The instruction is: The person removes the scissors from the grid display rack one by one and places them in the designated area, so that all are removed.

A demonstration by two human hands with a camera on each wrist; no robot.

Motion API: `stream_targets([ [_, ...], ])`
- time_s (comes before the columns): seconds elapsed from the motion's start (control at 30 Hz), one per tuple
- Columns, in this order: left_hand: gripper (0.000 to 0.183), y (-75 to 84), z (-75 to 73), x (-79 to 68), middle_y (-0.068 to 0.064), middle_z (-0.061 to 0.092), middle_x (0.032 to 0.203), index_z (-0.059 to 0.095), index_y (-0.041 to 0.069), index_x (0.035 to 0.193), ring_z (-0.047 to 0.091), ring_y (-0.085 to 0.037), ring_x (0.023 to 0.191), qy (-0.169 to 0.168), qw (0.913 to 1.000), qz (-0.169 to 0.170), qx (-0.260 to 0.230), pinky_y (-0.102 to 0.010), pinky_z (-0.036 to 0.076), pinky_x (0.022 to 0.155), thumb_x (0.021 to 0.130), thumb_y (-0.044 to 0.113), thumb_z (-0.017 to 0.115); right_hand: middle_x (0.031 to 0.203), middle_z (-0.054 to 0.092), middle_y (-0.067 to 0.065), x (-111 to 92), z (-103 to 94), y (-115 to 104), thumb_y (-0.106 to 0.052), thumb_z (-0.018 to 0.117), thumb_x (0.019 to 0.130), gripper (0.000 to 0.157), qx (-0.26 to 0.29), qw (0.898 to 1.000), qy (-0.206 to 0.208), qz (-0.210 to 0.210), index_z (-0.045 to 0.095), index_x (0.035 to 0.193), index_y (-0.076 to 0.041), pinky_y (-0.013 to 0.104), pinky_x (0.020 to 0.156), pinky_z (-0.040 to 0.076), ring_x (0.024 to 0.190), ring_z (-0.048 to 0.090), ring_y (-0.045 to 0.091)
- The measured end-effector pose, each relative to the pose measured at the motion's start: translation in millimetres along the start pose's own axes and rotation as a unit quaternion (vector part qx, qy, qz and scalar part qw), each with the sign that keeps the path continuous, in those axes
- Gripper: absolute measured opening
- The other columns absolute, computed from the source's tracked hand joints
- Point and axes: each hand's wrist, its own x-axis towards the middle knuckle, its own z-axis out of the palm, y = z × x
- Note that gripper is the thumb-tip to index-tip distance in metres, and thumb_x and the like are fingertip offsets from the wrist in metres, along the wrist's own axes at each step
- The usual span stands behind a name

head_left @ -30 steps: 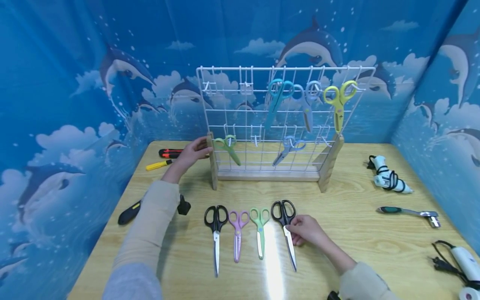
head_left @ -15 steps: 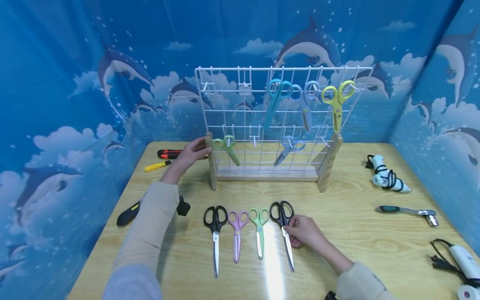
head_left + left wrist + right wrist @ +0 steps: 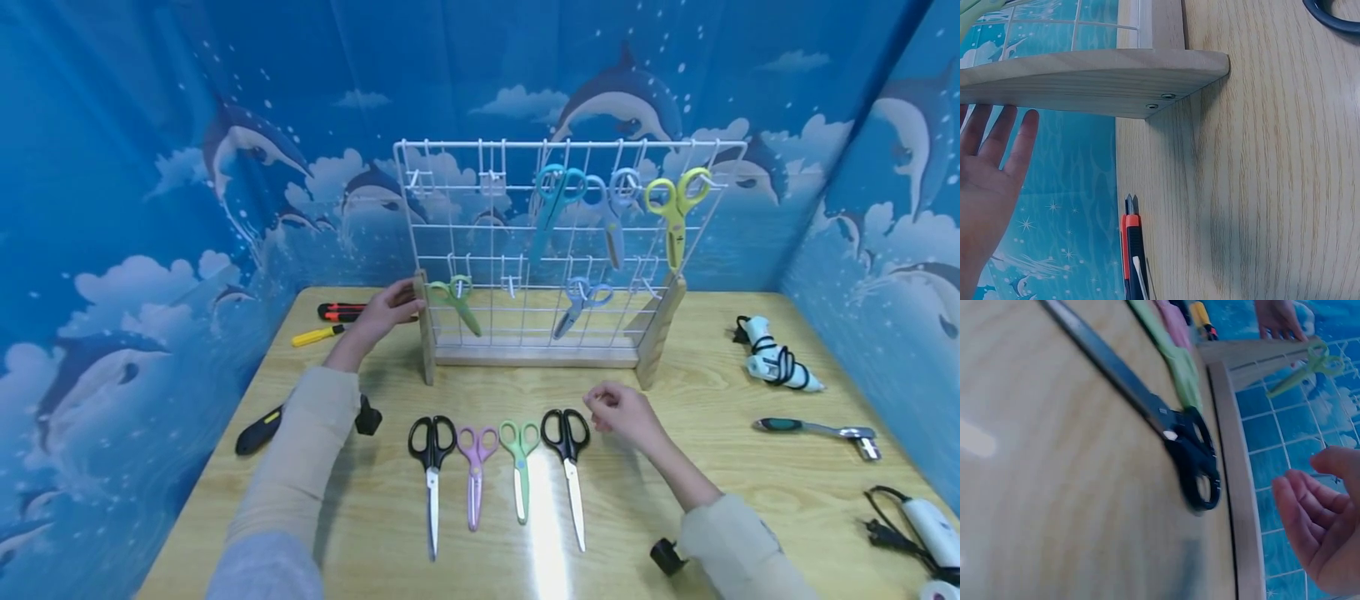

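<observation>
My left hand (image 3: 386, 317) rests with straight fingertips against the left wooden post (image 3: 427, 337) of a white wire rack (image 3: 525, 227). In the left wrist view those fingers (image 3: 1022, 140) meet the post's edge. My right hand (image 3: 622, 411), fingers loosely bent and holding nothing, hovers just right of the handles of black scissors (image 3: 573, 492). To their left, in a row, lie green scissors (image 3: 521, 471), pink scissors (image 3: 475, 475) and another black pair (image 3: 432, 479). On the rack hang green (image 3: 462, 307), blue (image 3: 576, 307), teal (image 3: 551, 204), lavender (image 3: 613, 218) and yellow scissors (image 3: 676, 221).
Left of the rack lie a red-black cutter (image 3: 341, 312), a yellow-handled tool (image 3: 315, 336) and a black-handled tool (image 3: 258, 429). A corded white tool (image 3: 780, 362), a ratchet wrench (image 3: 813, 427) and a corded white device (image 3: 930, 531) lie at right. Some rack hooks (image 3: 492, 181) hold nothing.
My right hand has let go of the right black scissors and moved up toward the rack. Those scissors' blades have swung slightly left, lying straighter. My left hand stays at the post.
</observation>
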Motion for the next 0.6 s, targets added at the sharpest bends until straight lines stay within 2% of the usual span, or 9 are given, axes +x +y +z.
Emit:
stream_targets([
  [0.1,0.064,0.1,-0.9,-0.6,-0.005,0.037,0.129,0.034,0.021,0.129,0.036,-0.02,0.117,0.002,1.0,-0.002,-0.005,-0.043,0.035,0.093,0.073,0.039,0.061,0.079,0.057,0.017,17.4,-7.1,-4.3,-0.015,0.053,0.083,0.027,0.074,0.997,0.024,-0.027,0.053,0.098,0.008,0.026,0.058,0.052,0.064,0.056,0.016],
  [0.17,0.064,0.6,-1.4,-1.1,-0.005,0.038,0.129,0.034,0.022,0.129,0.036,-0.02,0.117,0.003,1.0,-0.004,-0.003,-0.042,0.036,0.092,0.074,0.039,0.06,0.088,0.057,0.017,32.3,-8.8,-1.4,-0.016,0.055,0.083,0.031,0.113,0.991,0.042,-0.049,0.051,0.104,0.006,0.026,0.063,0.052,0.072,0.056,0.017],
  [0.3,0.064,0.9,-1.6,-1.0,-0.005,0.038,0.129,0.034,0.022,0.129,0.036,-0.02,0.117,0.002,1.0,-0.005,-0.003,-0.043,0.035,0.093,0.074,0.04,0.06,0.107,0.052,0.012,73.4,-6.5,27.4,-0.02,0.059,0.08,0.041,0.171,0.98,0.072,-0.078,0.046,0.115,-0.004,0.028,0.075,0.048,0.092,0.053,0.019],
  [0.37,0.065,1.1,-1.4,-0.7,-0.005,0.037,0.129,0.034,0.022,0.129,0.035,-0.02,0.117,0.001,1.0,-0.004,-0.002,-0.043,0.034,0.093,0.074,0.04,0.06,0.111,0.051,0.005,98.0,-2.8,50.4,-0.027,0.06,0.079,0.043,0.184,0.976,0.092,-0.074,0.045,0.117,-0.012,0.025,0.079,0.046,0.098,0.05,0.016],
  [0.47,0.065,1.1,-1.4,0.1,-0.005,0.038,0.129,0.034,0.022,0.129,0.036,-0.019,0.117,0.004,1.0,-0.006,0.0,-0.042,0.035,0.093,0.073,0.041,0.061,0.115,0.048,0.003,124.8,0.4,70.5,-0.032,0.06,0.078,0.045,0.21,0.97,0.099,-0.073,0.042,0.117,-0.016,0.025,0.086,0.042,0.104,0.046,0.015],
  [0.53,0.065,1.2,-1.3,0.3,-0.005,0.038,0.129,0.034,0.022,0.129,0.036,-0.019,0.117,0.002,1.0,-0.006,-0.003,-0.042,0.035,0.093,0.073,0.041,0.061,0.115,0.049,0.001,132.8,1.3,72.3,-0.034,0.06,0.078,0.046,0.227,0.966,0.1,-0.07,0.041,0.117,-0.018,0.023,0.087,0.04,0.105,0.046,0.013],
  [0.6,0.065,2.0,-0.8,0.1,-0.005,0.038,0.129,0.034,0.022,0.129,0.036,-0.019,0.117,-0.001,0.9999,-0.008,-0.008,-0.041,0.036,0.093,0.073,0.04,0.061,0.118,0.048,0.004,127.1,-0.8,56.9,-0.03,0.06,0.079,0.048,0.259,0.96,0.085,-0.068,0.039,0.119,-0.016,0.028,0.092,0.037,0.108,0.044,0.015],
])
